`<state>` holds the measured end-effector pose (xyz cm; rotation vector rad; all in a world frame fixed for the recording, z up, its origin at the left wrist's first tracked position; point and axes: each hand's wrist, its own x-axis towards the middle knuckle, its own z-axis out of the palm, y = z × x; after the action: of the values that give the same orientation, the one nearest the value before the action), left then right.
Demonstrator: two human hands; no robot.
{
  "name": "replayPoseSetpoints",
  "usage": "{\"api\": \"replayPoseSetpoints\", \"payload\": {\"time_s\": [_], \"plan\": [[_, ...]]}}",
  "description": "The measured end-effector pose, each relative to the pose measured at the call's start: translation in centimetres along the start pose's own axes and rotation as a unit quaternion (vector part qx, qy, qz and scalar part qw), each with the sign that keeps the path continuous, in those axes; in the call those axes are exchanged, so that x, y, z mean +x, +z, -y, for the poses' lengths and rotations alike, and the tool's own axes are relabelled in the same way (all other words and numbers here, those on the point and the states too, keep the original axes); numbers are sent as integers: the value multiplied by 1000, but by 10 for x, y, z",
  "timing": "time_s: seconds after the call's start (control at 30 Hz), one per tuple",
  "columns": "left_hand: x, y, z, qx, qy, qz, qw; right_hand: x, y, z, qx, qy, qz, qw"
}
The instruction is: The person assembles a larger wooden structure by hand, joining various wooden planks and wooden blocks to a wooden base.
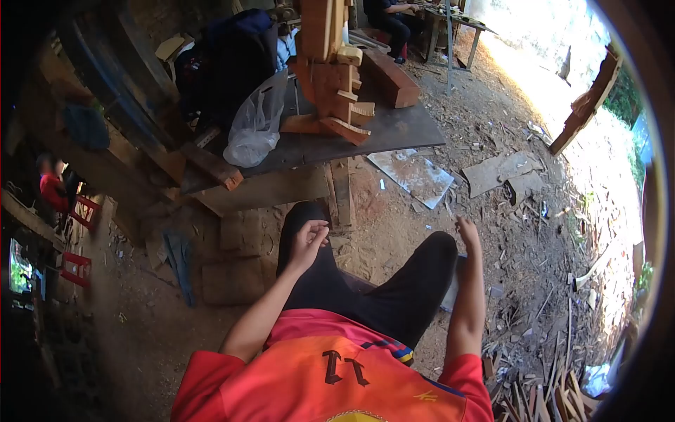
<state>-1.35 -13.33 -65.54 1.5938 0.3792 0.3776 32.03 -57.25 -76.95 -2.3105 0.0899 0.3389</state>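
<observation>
My left hand hovers over my left thigh near the knee. Its fingers are loosely curled and a little apart, with no object visible in them. My right hand is raised just outside my right knee, its fingers mostly turned out of sight. In front of my knees stands a dark low table. On it are an upright carved wooden piece with stepped, jutting blocks, a crumpled clear plastic bag and a thick reddish wooden block. Neither hand touches these.
A pale flat sheet and torn cardboard lie on the dirt floor among wood chips. Wood scraps are piled at lower right. A leaning plank stands at right. Red stools are at left. Other people sit at the back and far left.
</observation>
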Motion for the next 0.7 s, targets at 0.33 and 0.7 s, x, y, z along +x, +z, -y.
{"api": "replayPoseSetpoints", "payload": {"time_s": [0.33,0.7], "plan": [[0,15,-72,112,76,31,990,28,36,-72,365,178,324,854],[91,85,-244,486,439,13,756,33,80,-45,395,142,323,848]]}}
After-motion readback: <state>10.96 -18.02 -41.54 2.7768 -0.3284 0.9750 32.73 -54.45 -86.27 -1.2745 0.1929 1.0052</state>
